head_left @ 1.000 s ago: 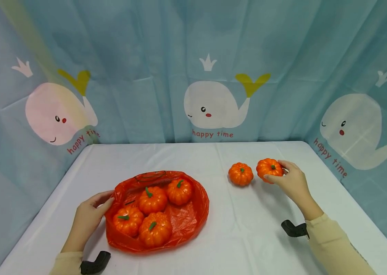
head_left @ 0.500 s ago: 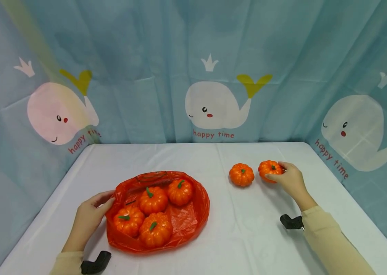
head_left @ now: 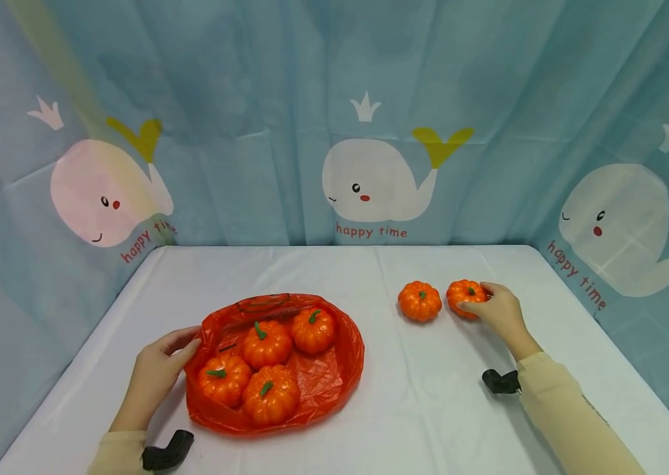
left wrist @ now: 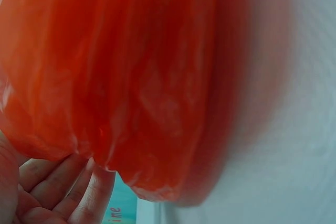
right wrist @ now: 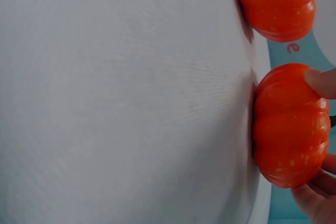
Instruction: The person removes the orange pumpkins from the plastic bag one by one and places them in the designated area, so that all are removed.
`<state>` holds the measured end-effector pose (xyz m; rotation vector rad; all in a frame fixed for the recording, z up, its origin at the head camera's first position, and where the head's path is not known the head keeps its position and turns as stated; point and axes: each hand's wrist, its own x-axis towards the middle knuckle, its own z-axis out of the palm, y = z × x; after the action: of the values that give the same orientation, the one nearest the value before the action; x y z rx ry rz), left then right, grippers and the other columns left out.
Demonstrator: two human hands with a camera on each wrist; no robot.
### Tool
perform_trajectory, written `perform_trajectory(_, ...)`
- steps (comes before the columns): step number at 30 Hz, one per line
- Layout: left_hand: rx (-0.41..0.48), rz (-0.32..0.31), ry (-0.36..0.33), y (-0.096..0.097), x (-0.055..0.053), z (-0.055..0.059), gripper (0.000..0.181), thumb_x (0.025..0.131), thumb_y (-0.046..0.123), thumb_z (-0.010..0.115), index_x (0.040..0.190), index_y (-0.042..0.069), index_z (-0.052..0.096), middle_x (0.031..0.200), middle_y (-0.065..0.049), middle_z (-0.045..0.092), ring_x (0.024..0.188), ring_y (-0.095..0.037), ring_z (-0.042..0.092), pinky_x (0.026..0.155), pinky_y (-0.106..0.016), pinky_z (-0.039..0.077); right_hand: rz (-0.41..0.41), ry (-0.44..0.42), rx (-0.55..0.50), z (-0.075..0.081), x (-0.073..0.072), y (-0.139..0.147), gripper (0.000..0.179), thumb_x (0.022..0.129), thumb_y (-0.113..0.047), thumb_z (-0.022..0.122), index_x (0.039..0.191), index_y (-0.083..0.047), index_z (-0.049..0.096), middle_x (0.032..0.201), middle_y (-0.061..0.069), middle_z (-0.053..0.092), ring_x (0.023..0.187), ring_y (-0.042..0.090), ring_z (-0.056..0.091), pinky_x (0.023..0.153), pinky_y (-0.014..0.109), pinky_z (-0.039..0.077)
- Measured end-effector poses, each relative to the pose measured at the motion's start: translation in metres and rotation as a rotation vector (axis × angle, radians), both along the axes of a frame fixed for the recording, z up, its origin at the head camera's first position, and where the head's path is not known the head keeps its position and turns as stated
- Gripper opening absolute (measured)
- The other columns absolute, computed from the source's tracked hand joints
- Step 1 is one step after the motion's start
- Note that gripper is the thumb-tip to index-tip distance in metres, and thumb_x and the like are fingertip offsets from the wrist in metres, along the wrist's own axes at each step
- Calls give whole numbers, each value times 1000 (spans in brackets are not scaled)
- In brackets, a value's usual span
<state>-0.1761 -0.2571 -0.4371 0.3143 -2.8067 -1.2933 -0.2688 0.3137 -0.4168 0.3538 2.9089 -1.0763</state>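
A red plastic bag, its mouth spread wide, sits left of centre with several small orange toy pumpkins inside. My left hand pinches the bag's left rim between thumb and fingers. In the left wrist view the bag's side covers much of that hand. At the right rear, my right hand grips another orange pumpkin between thumb and fingers, low at the tabletop. The right wrist view shows this held pumpkin from the side, its green stem partly showing.
One more loose pumpkin stands just left of the held one. A white cloth covers the table. Behind it hangs a blue curtain with whale prints. Black curved pieces stick out at both wrists.
My right hand has lowered its pumpkin slightly toward the tabletop, beside the loose one. The left hand keeps its hold on the bag rim. The head view has shifted slightly.
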Motion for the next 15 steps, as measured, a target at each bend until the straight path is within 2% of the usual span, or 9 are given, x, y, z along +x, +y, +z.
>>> perform_trajectory(9,12,7,-18,0,0,0,60,100,50,52,140,5,56,139,-24,57,132,-41,49,99,-50,54,22,-4,-6,-4,-2,2,84,90,-30,72,149,11,30,153,36,31,141,53,30,116,62,30)
perform_trajectory(12,17,6,-24,0,1,0,61,99,51,52,140,6,55,140,-24,57,132,-41,49,99,-50,54,35,34,7,-2,1,1,86,89,-30,73,150,10,29,154,35,29,141,53,30,115,63,32)
perform_trajectory(15,23,4,-30,0,1,1,61,99,51,51,141,6,55,140,-23,56,133,-40,48,100,-50,53,29,106,5,5,8,-6,85,88,-28,74,151,8,30,156,33,29,143,52,28,116,63,31)
